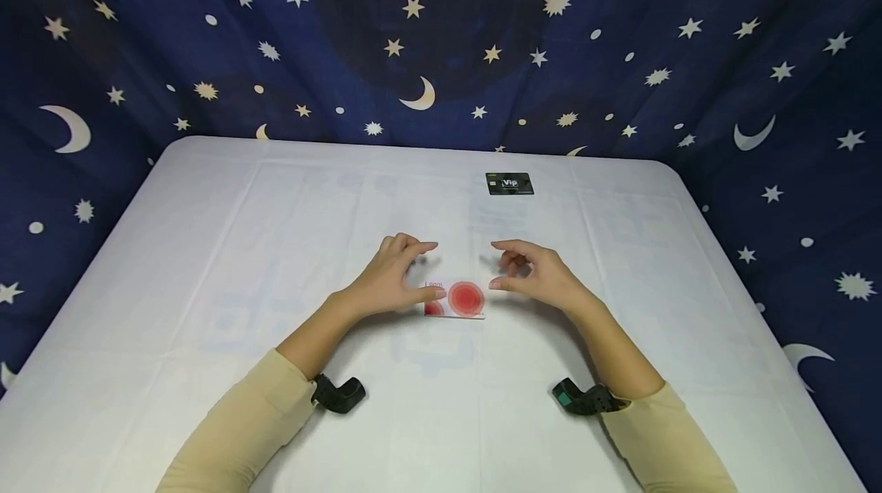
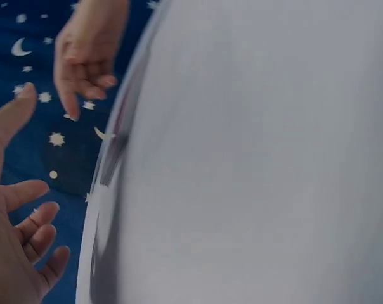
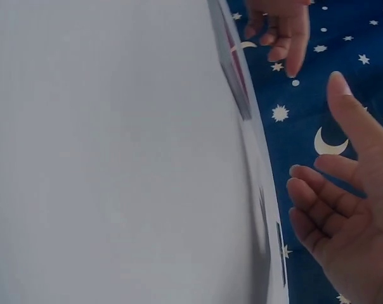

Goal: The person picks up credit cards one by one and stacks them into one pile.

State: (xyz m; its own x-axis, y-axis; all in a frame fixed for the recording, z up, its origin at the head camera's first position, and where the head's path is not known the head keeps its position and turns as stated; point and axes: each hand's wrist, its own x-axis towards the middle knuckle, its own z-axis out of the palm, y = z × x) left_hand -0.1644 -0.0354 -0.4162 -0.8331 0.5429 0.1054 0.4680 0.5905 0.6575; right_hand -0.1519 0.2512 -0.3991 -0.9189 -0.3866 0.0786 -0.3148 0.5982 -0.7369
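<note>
A small flat white box (image 1: 465,298) with red circles and partly covered lettering lies on the white table in front of the person. In the right wrist view its thin side (image 3: 239,73) shows edge-on. The left hand (image 1: 396,275) hovers at its left, thumb and fingers spread apart, the thumb overlapping the box in the head view. On the other side, the right hand (image 1: 540,275) has its thumb tip close to the box's right edge, with the index finger stretched out above. Nothing is between the fingers of either hand.
A black card (image 1: 510,184) marked "Vip" lies farther back, near the table's far edge. White cloth covers the table (image 1: 276,248). Behind it hangs a dark blue curtain (image 1: 331,41) with stars and moons. Black devices (image 1: 339,395) are strapped to both wrists.
</note>
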